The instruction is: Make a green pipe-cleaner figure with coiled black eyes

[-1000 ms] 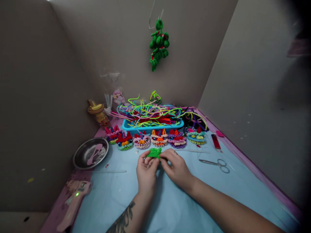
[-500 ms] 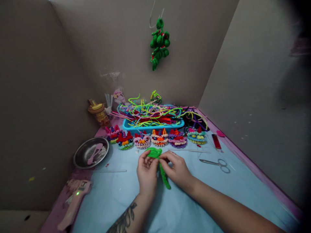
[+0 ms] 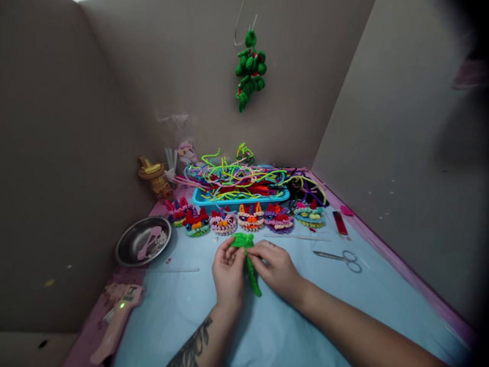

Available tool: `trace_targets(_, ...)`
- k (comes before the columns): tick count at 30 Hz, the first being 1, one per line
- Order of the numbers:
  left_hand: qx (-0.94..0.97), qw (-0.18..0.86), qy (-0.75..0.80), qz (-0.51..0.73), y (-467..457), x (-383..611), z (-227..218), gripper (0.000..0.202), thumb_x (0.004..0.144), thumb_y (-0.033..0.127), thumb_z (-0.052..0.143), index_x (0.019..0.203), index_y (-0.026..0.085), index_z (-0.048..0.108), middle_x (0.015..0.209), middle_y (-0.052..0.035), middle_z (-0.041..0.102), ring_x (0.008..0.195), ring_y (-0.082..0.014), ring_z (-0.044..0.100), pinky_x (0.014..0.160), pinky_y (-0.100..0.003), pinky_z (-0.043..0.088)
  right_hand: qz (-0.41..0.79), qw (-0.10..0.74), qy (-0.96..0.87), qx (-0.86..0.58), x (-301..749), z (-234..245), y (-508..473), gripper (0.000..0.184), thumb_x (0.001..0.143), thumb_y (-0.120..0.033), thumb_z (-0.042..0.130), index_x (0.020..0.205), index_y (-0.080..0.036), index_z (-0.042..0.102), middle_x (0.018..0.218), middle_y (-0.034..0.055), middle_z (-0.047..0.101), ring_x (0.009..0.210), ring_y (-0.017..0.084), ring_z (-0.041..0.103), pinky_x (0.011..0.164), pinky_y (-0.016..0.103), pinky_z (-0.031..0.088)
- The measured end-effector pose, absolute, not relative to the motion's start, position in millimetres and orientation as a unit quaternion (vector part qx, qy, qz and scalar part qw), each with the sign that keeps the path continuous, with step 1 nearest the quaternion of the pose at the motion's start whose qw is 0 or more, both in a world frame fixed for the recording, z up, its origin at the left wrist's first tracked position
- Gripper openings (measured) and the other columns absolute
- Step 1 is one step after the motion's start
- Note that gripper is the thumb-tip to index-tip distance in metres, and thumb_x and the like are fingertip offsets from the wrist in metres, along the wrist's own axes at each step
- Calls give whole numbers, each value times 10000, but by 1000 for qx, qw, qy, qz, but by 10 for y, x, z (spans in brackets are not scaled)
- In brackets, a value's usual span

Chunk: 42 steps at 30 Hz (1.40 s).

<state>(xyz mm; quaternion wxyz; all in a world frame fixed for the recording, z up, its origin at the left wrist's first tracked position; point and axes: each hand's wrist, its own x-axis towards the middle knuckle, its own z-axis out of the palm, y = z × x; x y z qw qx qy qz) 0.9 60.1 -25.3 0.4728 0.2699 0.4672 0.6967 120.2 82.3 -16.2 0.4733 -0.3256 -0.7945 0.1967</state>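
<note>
Between my hands is a bright green fuzzy pipe-cleaner piece (image 3: 242, 240), with a bundled top and a tail hanging down toward me. My left hand (image 3: 228, 265) pinches it from the left, thumb and fingertips closed near its middle. From the right, my right hand (image 3: 273, 260) grips the same piece with thumb and forefinger, close to the left thumb. The exact spot under the fingertips is hidden. Just beyond stands a row of colourful fuzzy animal heads, among them an orange-and-cream one (image 3: 251, 218).
Behind the heads, a blue tray (image 3: 244, 202) overflows with coloured pipe cleaners. Scissors (image 3: 340, 258) lie at right. At left are a metal bowl (image 3: 124, 244) with a pink scoop, a pink glue gun (image 3: 118, 321) and a lidded cup (image 3: 155, 178). A green fuzzy bunch (image 3: 250, 71) hangs above.
The green piece's tail has swung slightly left and hangs straighter. Both hands have shifted a little left, still pinching the piece.
</note>
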Motion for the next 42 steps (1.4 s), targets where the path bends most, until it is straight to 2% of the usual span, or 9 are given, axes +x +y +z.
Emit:
trace_targets(6, 274, 468, 471, 696, 603, 16, -216, 381, 683, 217, 742, 1022, 171, 573, 842, -34, 675, 796, -134, 647, 749, -253, 504, 216, 483, -774, -347, 1194, -130, 816, 131, 869, -140, 512, 885, -208, 623, 789, 36, 631, 748, 160, 602, 681, 287, 496)
trace_targets(12, 267, 478, 468, 693, 604, 9, -206, 379, 711, 222, 724, 1044, 177, 548, 866, -31, 668, 806, -118, 641, 750, -225, 492, 257, 499, -723, -404, 1196, -151, 841, 65, 842, -144, 521, 838, -194, 562, 779, 19, 557, 713, 151, 548, 637, 274, 458)
trace_targets(18, 237, 516, 440, 695, 625, -11, -239, 418, 686, 217, 744, 1047, 171, 538, 879, -41, 668, 789, -122, 646, 725, -223, 488, 289, 489, -714, -410, 1204, -188, 871, 82, 825, -122, 529, 860, -195, 538, 854, 29, 519, 779, 159, 531, 688, 283, 455)
trace_targets(23, 219, 521, 447, 693, 626, 1, -241, 432, 661, 236, 767, 1023, 173, 539, 808, -13, 654, 711, -113, 638, 657, -212, 483, 278, 479, -731, -399, 1198, -204, 863, 96, 838, -110, 513, 843, -202, 542, 872, 34, 517, 833, 173, 526, 746, 308, 448)
trace_targets(36, 235, 489, 469, 697, 608, 12, -240, 441, 639, 224, 779, 992, 182, 520, 775, 3, 640, 713, -101, 622, 676, -205, 469, 242, 474, -755, -382, 1191, -217, 816, 124, 861, -104, 467, 881, -206, 533, 881, 48, 523, 865, 186, 527, 766, 331, 453)
trace_targets(39, 240, 492, 457, 702, 600, 17, -223, 417, 663, 270, 767, 992, 181, 525, 814, -15, 659, 747, -110, 629, 707, -223, 473, 222, 476, -758, -385, 1190, -209, 810, 65, 846, -159, 540, 891, -203, 529, 870, 47, 530, 854, 194, 526, 752, 334, 452)
trace_targets(42, 245, 496, 457, 697, 592, 22, -213, 372, 699, 313, 740, 977, 181, 532, 778, -10, 665, 705, -102, 618, 678, -220, 467, 192, 469, -764, -400, 1181, -199, 812, 91, 817, -177, 597, 874, -198, 529, 858, 48, 534, 853, 204, 524, 747, 340, 447)
